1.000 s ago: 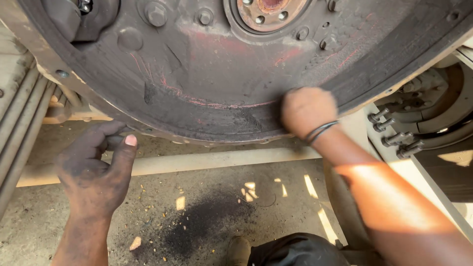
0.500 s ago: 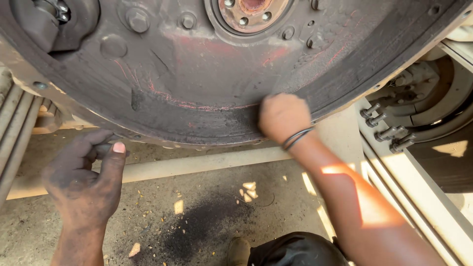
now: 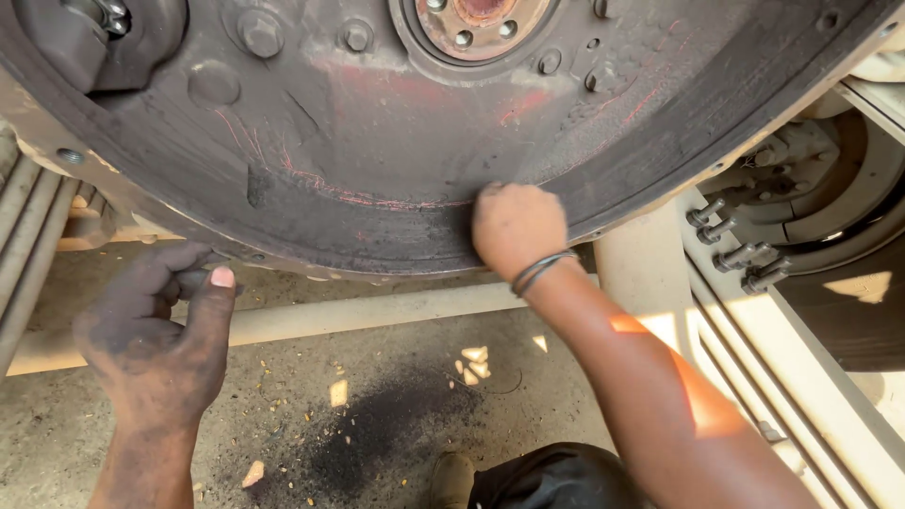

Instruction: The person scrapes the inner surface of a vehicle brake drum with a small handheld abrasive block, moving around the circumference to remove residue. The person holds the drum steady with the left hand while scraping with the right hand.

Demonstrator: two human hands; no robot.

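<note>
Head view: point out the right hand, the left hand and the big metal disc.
right hand (image 3: 514, 226), head view, back of the hand.
left hand (image 3: 151, 344), head view, back of the hand.
metal disc (image 3: 377, 151), head view, its dark grimy face.

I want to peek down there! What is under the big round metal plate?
Under the plate lie a pale beam, dusty ground with a dark stain and pale chips. The left hand and right hand hide parts of its rim.

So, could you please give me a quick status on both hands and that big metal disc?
Left hand pinching a small dark part at the big metal disc's lower rim. Right hand pressed against the disc face. Nothing in the way.
</note>
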